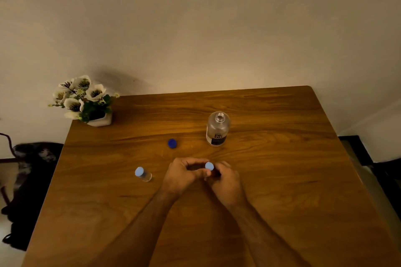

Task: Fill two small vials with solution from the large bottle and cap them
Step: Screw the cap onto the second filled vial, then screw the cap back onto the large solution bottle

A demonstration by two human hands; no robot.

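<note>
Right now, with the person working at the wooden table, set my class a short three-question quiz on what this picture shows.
1. True or false: the large bottle stands open, with its dark blue cap lying apart from it on the table.
2. How many vials wear a light blue cap? A) none B) one C) two
3. Fill in: both the left hand and the right hand are on the ______.

Key
1. True.
2. C: the free vial standing left of the hands, and the held vial.
3. Held vial.
</note>
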